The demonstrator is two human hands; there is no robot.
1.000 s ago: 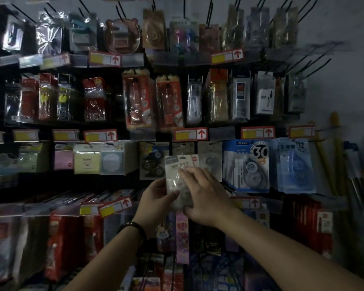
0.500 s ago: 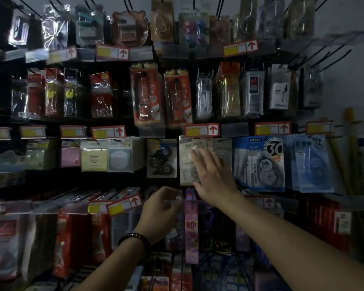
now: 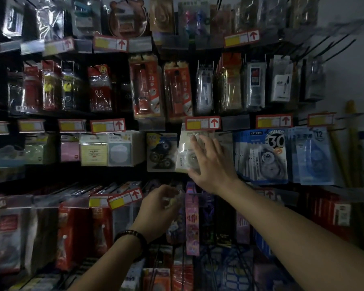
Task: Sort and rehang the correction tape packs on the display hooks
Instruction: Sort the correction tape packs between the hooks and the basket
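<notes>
Since a second ago, the cream tape pack (image 3: pixel 184 153) has left my two-handed hold in front of the shelves and gone up into the row of hanging goods. My left hand (image 3: pixel 158 204) has dropped away below it.

From the head camera, my right hand (image 3: pixel 210 164) lies against the front of that pack with the fingers (image 3: pixel 198 143) straight and spread and nothing clasped. The thumb points down past the pack's lower edge. The pack sits tilted, its top tucked right under the red and yellow price tag (image 3: pixel 203 122) just above my fingertips. Whether its hole is on a hook I cannot tell.

Just left of my right hand hangs a pack with black wheels (image 3: pixel 161 152), and just right of it are the blue tape packs (image 3: pixel 263 156).

Lower and to the left, my left hand is curled, its fingertips pinching a clear packet (image 3: pixel 173 199) that is too blurred to read. A pink strip pack (image 3: pixel 191 217) hangs just right of those fingertips. A dark bracelet (image 3: pixel 132 235) sits on that wrist.
</notes>
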